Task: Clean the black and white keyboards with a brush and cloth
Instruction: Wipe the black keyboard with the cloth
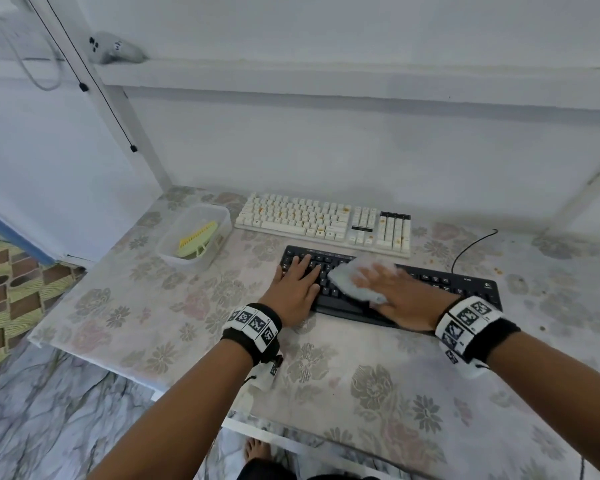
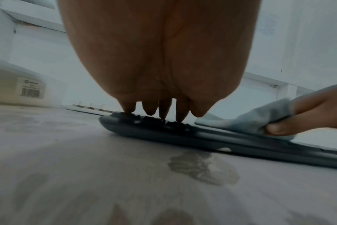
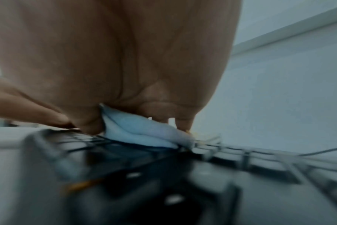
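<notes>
- Closest in, wristbands with black-and-white markers can be seen on both forearms, over a surface covered in a floral cloth.
- The black keyboard is laid across the middle of the surface, cable trailing off its far right.
- The left hand is laid flat on the keyboard's left end, fingers straight and tips touching the keys, so that grip is loose, nothing held.
- The right hand is pressed down on a light blue cloth over the keyboard's middle. From the left wrist view the thumb is seen tucked under the cloth's near edge with fingers on top, so the cloth is pinched.
- Just beyond, the white keyboard is parked, orange-ish specks on some keys, not touched by either hand.
- Left of it, a yellow-green brush is sat inside a clear plastic container.
</notes>
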